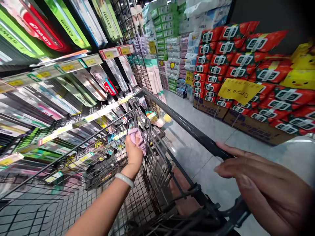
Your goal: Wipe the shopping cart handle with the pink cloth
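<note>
My left hand [135,150], with a pale bangle [124,180] on the wrist, reaches over the wire shopping cart [146,183]. Its fingers are closed round a crumpled pink cloth [136,137], which lies against the bars near the cart's far upper corner. The fingertips are partly hidden by the cloth. At the right, my right hand [265,183] grips the dark cart handle [187,126] near its close end, index finger along the top and the other fingers bent beneath.
Shelves of packaged goods [81,85] with price labels stand close along the left. Beyond the handle is a grey tiled floor [197,157]. Stacks of red packs [236,62] on cardboard boxes [253,129], with a yellow price sign [240,91], stand at the right. Green packs [163,29] rise farther back.
</note>
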`<state>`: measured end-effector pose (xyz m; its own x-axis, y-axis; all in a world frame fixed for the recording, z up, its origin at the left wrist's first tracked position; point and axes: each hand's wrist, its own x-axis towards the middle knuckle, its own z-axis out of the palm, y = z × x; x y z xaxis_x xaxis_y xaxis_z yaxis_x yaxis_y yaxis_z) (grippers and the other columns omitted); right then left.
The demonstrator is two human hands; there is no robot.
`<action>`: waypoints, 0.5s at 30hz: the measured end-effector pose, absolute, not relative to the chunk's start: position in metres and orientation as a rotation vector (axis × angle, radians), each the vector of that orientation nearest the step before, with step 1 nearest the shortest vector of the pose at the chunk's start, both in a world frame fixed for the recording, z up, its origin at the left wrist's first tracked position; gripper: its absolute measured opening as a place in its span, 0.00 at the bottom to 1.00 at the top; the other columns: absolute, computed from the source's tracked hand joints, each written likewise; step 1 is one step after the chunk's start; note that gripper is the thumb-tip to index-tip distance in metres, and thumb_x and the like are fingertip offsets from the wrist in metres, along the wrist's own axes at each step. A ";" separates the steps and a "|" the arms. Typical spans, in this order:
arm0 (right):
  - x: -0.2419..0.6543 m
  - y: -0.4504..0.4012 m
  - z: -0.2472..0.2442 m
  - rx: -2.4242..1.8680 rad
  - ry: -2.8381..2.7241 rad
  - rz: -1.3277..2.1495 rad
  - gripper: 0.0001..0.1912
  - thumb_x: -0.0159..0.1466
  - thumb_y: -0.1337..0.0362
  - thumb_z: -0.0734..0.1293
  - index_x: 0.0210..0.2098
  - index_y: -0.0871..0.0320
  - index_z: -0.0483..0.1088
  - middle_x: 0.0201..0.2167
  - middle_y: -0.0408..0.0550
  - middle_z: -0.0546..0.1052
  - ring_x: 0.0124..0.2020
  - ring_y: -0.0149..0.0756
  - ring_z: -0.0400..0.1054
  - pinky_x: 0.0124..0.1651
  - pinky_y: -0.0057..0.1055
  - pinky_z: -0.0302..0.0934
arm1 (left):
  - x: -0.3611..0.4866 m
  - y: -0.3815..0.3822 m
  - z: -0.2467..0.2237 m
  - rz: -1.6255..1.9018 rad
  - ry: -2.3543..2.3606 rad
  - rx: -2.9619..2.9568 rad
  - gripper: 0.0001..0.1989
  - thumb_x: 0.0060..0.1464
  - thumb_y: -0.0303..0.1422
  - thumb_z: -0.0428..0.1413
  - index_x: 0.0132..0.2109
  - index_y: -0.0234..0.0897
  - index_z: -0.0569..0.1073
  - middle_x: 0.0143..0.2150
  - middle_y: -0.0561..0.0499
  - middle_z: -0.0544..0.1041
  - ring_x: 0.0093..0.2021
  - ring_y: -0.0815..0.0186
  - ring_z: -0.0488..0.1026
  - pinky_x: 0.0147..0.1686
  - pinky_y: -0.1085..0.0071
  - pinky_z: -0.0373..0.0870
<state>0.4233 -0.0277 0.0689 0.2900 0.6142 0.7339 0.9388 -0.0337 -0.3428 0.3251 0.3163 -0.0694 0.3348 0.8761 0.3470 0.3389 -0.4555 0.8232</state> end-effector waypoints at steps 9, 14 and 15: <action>0.424 -0.028 0.065 -1.741 -1.379 -0.504 0.11 0.62 0.72 0.61 0.35 0.54 0.74 0.31 0.43 0.80 0.53 0.34 0.73 0.61 0.29 0.66 | 0.340 0.304 -0.021 1.208 0.847 2.002 0.15 0.61 0.44 0.51 0.47 0.39 0.70 0.39 0.53 0.72 0.38 0.66 0.69 0.42 0.70 0.66; 0.424 -0.025 0.068 -1.723 -1.381 -0.536 0.11 0.62 0.72 0.61 0.34 0.55 0.74 0.30 0.43 0.80 0.49 0.33 0.75 0.59 0.26 0.67 | 0.343 0.310 -0.043 1.149 0.872 1.942 0.15 0.61 0.42 0.52 0.49 0.37 0.70 0.41 0.50 0.73 0.40 0.65 0.70 0.44 0.67 0.67; 0.424 -0.025 0.068 -1.725 -1.378 -0.540 0.11 0.62 0.72 0.61 0.34 0.55 0.74 0.30 0.42 0.80 0.48 0.32 0.76 0.59 0.26 0.67 | 0.338 0.312 -0.058 1.104 0.937 1.882 0.15 0.60 0.42 0.52 0.48 0.37 0.70 0.39 0.50 0.73 0.38 0.65 0.70 0.42 0.67 0.67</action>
<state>0.4242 -0.0254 0.0679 0.3024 0.5757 0.7597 0.9386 -0.0411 -0.3424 0.3382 0.3123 -0.0575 0.3604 0.8607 0.3596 0.2152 -0.4519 0.8657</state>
